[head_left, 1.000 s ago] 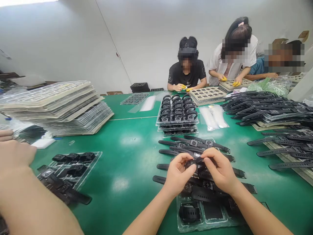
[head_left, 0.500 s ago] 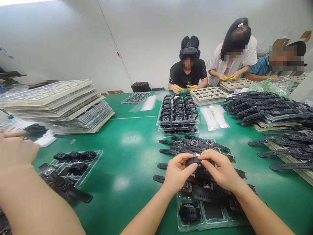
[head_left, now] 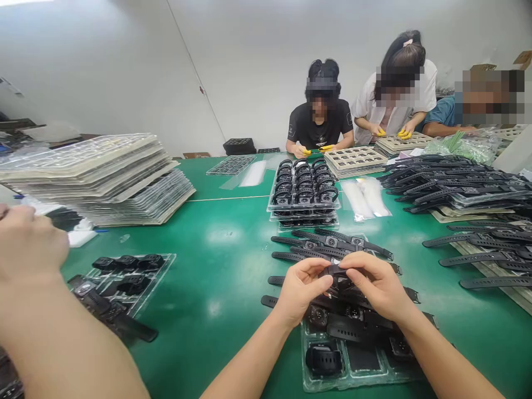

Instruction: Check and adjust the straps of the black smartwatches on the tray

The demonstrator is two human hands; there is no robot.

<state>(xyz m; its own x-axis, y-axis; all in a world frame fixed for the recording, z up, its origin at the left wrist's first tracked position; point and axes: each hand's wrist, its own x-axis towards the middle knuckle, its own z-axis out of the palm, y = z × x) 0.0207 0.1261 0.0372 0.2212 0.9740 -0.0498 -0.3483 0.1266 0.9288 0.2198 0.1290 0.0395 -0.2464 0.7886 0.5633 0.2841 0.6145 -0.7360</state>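
Note:
Above a clear plastic tray (head_left: 357, 382) of black smartwatches, my left hand (head_left: 302, 288) and my right hand (head_left: 377, 285) both pinch one black watch strap (head_left: 339, 272). Thumbs and forefingers close on it from either side, and the fingers cover much of the watch. Straps of other watches stick out on both sides of the tray beneath my hands. A watch with its strap closed into a loop (head_left: 324, 359) sits in the tray's near left compartment. Beside it a dark compartment (head_left: 363, 356) shows no watch.
At left, a co-worker's arm (head_left: 62, 327) reaches in beside a tray of watches (head_left: 160, 277). Stacked trays (head_left: 137, 188) stand behind. Looped watches (head_left: 304, 185) fill trays ahead; heaped watches (head_left: 461, 177) lie right. Several people work across the green table (head_left: 216, 233).
My hands stay on the strap with only slight finger movement. At left, the co-worker's hand has shifted a little. Across the table, one person's yellow-tipped fingers have moved apart.

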